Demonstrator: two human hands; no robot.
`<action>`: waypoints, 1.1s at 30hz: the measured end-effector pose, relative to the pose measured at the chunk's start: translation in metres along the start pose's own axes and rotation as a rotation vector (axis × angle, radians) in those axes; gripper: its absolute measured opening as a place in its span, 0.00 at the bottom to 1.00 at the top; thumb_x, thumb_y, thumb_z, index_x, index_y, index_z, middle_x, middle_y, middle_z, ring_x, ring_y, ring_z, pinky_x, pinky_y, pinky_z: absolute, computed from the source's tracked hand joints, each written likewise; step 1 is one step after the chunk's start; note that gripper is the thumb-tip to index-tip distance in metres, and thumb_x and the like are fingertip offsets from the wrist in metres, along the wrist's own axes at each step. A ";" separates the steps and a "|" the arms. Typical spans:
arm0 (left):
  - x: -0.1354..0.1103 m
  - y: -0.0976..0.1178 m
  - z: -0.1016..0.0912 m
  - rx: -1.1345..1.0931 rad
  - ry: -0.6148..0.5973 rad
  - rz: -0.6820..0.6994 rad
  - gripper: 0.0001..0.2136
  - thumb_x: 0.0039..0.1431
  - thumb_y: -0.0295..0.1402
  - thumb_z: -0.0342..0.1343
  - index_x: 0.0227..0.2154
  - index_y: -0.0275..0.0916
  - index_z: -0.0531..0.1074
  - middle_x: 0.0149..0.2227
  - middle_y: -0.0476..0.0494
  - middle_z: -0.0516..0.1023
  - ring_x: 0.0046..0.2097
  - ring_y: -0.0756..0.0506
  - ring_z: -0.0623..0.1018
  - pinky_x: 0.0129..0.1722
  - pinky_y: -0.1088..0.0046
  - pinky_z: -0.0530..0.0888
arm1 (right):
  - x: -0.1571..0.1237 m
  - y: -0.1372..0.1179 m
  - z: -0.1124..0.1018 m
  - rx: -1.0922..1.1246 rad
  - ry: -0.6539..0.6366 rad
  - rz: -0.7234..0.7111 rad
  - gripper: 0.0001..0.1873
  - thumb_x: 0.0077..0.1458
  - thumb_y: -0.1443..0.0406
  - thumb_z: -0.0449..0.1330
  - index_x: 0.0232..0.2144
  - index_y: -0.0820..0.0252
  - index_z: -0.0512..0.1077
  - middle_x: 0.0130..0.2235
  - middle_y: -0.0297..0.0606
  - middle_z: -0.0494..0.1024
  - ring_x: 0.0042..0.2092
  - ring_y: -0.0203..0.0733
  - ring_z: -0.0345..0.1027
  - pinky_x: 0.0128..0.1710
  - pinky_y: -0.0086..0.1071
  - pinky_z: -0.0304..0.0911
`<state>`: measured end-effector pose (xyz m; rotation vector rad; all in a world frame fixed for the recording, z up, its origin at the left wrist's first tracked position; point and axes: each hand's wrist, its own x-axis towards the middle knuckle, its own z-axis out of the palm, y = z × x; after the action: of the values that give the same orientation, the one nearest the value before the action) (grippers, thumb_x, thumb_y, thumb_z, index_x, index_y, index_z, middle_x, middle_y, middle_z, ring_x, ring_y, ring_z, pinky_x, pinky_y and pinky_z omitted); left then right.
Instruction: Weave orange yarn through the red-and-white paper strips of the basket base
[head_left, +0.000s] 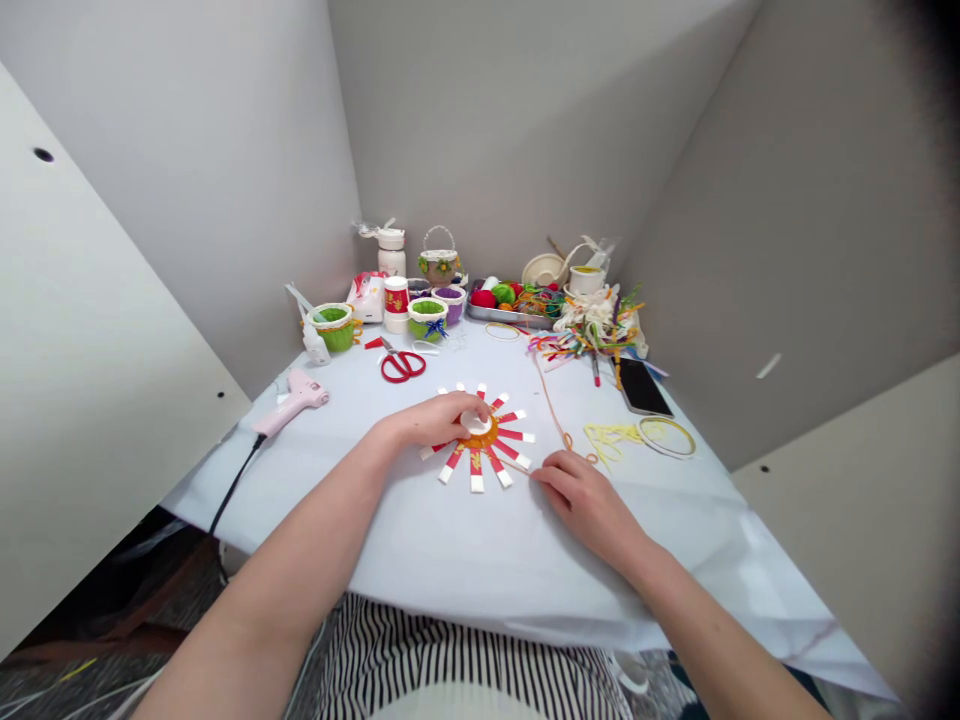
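Note:
A paper cup cut into red-and-white strips (476,466) lies splayed flat like a sun on the table, its round white base in the middle. Orange-brown yarn (486,438) circles that base. My left hand (448,418) grips the cup at its centre, fingers over the base and thumb at the near side. To the right of the strips, my right hand (581,495) pinches the orange-brown yarn, which runs from the cup to its fingertips. More of this cord (551,400) trails loosely behind the right hand, with small loops near the knuckles.
Red scissors (403,366) lie behind the cup; a pink glue gun (296,400) with a black cable is at left. A phone (642,387), yellow yarn (611,438) and a hoop (667,437) lie at right. Small baskets (334,330) and a yarn tray (510,315) line the back.

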<state>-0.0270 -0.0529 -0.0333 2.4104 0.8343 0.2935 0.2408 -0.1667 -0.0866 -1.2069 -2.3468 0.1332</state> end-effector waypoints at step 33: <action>0.005 -0.001 0.018 0.062 0.247 -0.003 0.20 0.53 0.37 0.64 0.48 0.39 0.70 0.54 0.37 0.68 0.56 0.38 0.70 0.59 0.61 0.67 | 0.090 0.037 0.025 0.111 0.029 0.312 0.04 0.56 0.69 0.59 0.32 0.59 0.75 0.32 0.35 0.77 0.33 0.37 0.68 0.35 0.29 0.59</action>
<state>-0.0166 -0.0571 -0.0483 2.4625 0.9669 0.5818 0.2127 -0.0706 -0.0853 -1.4987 -2.0820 0.3434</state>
